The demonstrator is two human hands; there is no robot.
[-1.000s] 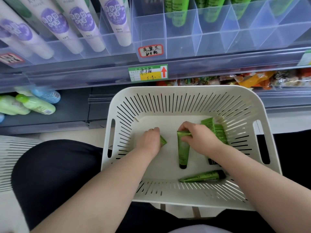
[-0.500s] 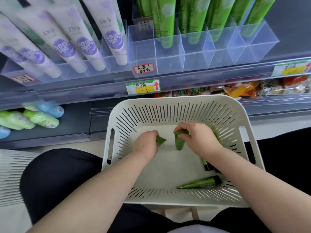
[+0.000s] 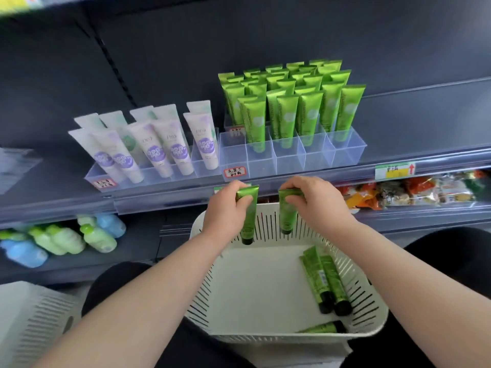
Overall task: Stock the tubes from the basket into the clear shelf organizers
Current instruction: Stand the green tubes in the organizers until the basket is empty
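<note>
Step in hand: we judge this to be the carry from basket to shelf, with one green tube in each hand and neither placed yet.
Left hand: the left hand (image 3: 225,208) pinches the left tube (image 3: 248,224) near its crimped top, thumb in front and fingers curled behind, so the tube hangs cap-down above the basket's far rim.
Right hand: the right hand (image 3: 318,203) holds the right tube (image 3: 287,219) the same way, fingers curled over its top end and cap pointing down.
Where the tubes are: both hang side by side, apart from each other, just below the shelf edge and in front of the clear organizer (image 3: 261,163).
Basket: the white slotted basket (image 3: 372,301) sits on our lap; a pair of tubes (image 3: 322,280) lies against its right side and a single tube (image 3: 324,328) along the near wall.
Organizer: stocked green tubes (image 3: 305,107) stand cap-down in rows; the front-left cell (image 3: 233,155) looks empty. For the other front cells we cannot tell whether the tubes stand in them or in the row behind.
Neighbours: lavender-and-white tubes (image 3: 159,147) fill the organizer to the left.
Next move: we think it calls for lifting both tubes over the front wall, keeping them cap-down, and lowering each into an open cell without knocking the standing ones.
Left to do: three tubes in the basket.
</note>
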